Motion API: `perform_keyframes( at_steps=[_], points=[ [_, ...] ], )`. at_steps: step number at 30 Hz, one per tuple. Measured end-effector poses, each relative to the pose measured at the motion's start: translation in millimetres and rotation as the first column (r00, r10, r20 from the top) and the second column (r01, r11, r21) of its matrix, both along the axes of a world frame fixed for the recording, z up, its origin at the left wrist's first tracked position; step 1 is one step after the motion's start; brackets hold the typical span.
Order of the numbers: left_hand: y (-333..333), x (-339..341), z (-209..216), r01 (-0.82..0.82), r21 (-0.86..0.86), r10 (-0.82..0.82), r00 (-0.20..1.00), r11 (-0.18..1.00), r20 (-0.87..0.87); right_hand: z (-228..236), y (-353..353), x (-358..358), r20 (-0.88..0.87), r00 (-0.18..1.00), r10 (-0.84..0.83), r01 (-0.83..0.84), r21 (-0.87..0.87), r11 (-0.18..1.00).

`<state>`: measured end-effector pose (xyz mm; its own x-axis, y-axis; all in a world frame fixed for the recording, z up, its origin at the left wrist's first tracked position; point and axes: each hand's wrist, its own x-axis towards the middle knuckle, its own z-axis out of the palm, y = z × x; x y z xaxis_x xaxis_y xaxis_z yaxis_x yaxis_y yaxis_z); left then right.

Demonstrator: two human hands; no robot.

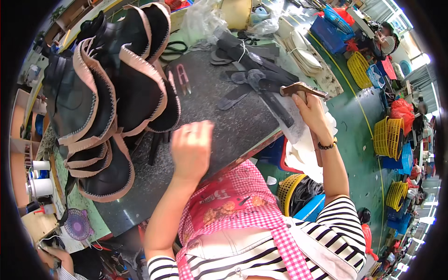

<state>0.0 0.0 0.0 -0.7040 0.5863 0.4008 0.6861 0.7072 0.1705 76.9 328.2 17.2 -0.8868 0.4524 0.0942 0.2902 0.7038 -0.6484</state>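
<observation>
1. At left, black shoe pieces [133, 91] with pink edging sit heaped on a dark tabletop [200, 70].
2. The left hand [191, 148], blurred, curls near them; whether it grips anything cannot be told.
3. The right hand [310, 111] clasps a hammer [302, 88] by its head, a hold likely favoring control over force.

We have the table [233, 126] before us, the uppers [137, 93] heaped on its left side. Just right of them lie the snips [182, 77], with the scissors [171, 51] behind. The strips [233, 49] lie farther right, toward the back. Our left hand [191, 147] is over the near part; our right hand [311, 112], with the hammer [298, 88] in it, is at the right. A basket [285, 186] stands below, right of us.
</observation>
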Motion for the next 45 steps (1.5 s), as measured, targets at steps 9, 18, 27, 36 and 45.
perform_keyframes(
  at_steps=[9, 18, 27, 36, 45],
  points=[
    [190.6, -66.4, -11.0, 0.413, -0.129, -0.42, 0.907, 0.902, -0.037, 21.4, 46.3, -43.4, 0.026, 0.985, 0.17, -0.168, 0.358, 0.918],
    [219.8, -67.8, -0.4, 0.396, -0.372, -0.4, 0.914, 0.84, 0.069, -15.6, 66.5, -90.1, 0.079, 0.943, 0.323, -0.331, 0.319, 0.888],
    [191.2, -76.4, 6.8, 0.432, -0.089, -0.437, 0.899, 0.897, -0.035, -5.1, 62.0, -96.1, 0.118, 0.965, 0.235, -0.259, 0.273, 0.927],
    [106.1, -87.4, 53.6, -0.186, 0.704, -0.196, 0.884, 0.686, 0.424, 13.2, 44.4, -92.7, 0.125, 0.974, 0.19, -0.22, 0.317, 0.922],
    [101.7, -59.6, 49.0, -0.039, 0.627, -0.09, 0.981, 0.778, 0.171, 79.8, -74.7, -99.0, -0.045, 0.861, 0.506, -0.454, -0.515, 0.727]
  ],
)
